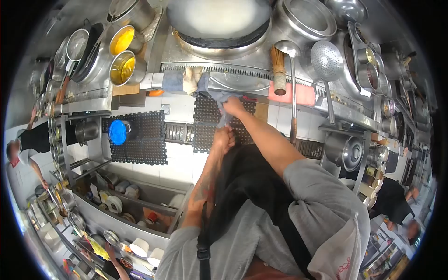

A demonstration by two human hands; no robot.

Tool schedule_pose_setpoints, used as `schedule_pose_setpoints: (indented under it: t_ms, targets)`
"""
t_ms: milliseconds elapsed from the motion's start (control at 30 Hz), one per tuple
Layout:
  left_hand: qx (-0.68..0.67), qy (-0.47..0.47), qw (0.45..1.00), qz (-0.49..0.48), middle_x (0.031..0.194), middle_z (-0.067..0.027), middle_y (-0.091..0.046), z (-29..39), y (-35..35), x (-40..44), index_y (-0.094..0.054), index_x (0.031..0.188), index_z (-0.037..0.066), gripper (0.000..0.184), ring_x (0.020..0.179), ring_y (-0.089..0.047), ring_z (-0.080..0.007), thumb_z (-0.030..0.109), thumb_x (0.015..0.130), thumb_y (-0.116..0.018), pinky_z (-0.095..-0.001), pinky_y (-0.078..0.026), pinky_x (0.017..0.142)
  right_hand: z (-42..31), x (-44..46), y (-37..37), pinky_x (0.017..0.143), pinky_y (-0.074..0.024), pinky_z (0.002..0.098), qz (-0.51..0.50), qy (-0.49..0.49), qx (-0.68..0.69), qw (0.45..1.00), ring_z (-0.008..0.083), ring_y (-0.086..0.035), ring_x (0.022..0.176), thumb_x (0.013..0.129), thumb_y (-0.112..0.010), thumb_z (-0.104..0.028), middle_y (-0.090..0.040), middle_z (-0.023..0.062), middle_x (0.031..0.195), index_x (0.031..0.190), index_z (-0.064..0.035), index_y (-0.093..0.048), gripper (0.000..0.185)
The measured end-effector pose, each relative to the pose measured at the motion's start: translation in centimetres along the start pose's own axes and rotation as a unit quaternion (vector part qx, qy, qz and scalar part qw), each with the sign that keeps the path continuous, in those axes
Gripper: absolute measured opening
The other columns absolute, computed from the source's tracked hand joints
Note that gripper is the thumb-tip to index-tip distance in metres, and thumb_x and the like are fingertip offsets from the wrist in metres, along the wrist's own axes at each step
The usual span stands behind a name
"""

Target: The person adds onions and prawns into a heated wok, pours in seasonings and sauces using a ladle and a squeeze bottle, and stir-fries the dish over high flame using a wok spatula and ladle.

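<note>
A grey-blue cloth point(224, 96) hangs at the front rail of the cooking range, in front of my body. My right hand point(233, 106) is closed on its upper part, close to the rail. Lower down, my left hand point(224, 139) is a fist just under the cloth's narrow lower end; what its fingers hold is too small to make out. Left of my hands, a blue cloth point(173, 81) and a cream cloth point(192, 80) lie over the rail. A pink cloth point(292, 93) is draped on it to the right.
A large wok point(218, 44) sits ahead. A bamboo brush point(279, 77), a ladle point(293, 84) and a perforated skimmer point(327, 60) lean at the right. Pots of yellow liquid point(127, 69) stand left. A lidded pot point(344, 151) is low right. Other people work at both sides.
</note>
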State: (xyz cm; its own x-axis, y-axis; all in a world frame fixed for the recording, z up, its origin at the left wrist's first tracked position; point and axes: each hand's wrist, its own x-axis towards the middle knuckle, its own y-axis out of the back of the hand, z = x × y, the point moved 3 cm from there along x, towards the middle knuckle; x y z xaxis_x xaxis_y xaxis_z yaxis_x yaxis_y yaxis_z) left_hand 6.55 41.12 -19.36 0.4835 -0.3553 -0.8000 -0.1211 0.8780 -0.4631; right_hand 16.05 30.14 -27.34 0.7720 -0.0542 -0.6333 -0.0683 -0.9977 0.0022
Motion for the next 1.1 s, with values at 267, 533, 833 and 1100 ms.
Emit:
schedule_pose_setpoints:
  t_ms: [267, 533, 833, 1100]
  targets:
    - [0.076, -0.087, 0.991, 0.07, 0.05, 0.0059, -0.025, 0.6, 2.4, -7.6, -0.044, 0.078, 0.011, 0.023, 0.038, -0.022, -0.0065, 0.02, 0.099, -0.038, -0.0251, -0.018, 0.036, -4.0, -5.8, 2.4, 0.08, -0.0519, 0.0449, 0.003, 0.091, -0.501, 0.861, 0.0361, -0.065, 0.093, 0.089, -0.055, -0.032, -0.065, 0.0253, 0.101, 0.099, 0.0011, -0.065, 0.036]
    - [0.245, -0.043, 0.956, -0.158, 0.05, 0.0061, -0.026, -0.6, -8.2, -10.4, -0.046, 0.081, 0.009, 0.028, 0.038, -0.022, -0.0053, 0.027, 0.101, -0.04, -0.0239, -0.018, 0.036, -8.4, -17.7, 10.6, 0.068, -0.0546, 0.0321, -0.092, 0.125, 0.168, 0.973, 0.0209, -0.067, 0.079, 0.098, -0.048, -0.032, -0.066, 0.0122, 0.093, 0.108, -0.0025, -0.056, 0.032]
    - [0.471, -0.073, 0.818, -0.322, 0.049, 0.0078, -0.025, -6.5, -27.3, -8.5, -0.048, 0.082, 0.008, 0.029, 0.036, -0.022, -0.004, 0.03, 0.101, -0.041, -0.0226, -0.018, 0.035, -7.8, -32.6, 33.6, 0.055, -0.0529, 0.0304, 0.335, 0.295, -0.022, 0.895, 0.0156, -0.065, 0.055, 0.096, -0.048, -0.025, -0.065, 0.0093, 0.062, 0.082, 0.0006, -0.064, 0.033]
    - [0.734, -0.161, 0.547, -0.369, 0.055, -0.003, -0.046, -16.9, -38.1, -4.8, -0.059, 0.076, 0.002, 0.036, 0.051, -0.048, -0.0149, 0.027, 0.097, -0.044, -0.0331, -0.038, 0.05, 1.6, -42.3, 49.3, 0.065, -0.0533, 0.0344, 0.145, 0.267, -0.345, 0.888, 0.0226, -0.068, 0.074, 0.077, -0.057, -0.008, -0.07, 0.0093, 0.085, 0.092, -0.0058, -0.069, 0.019]
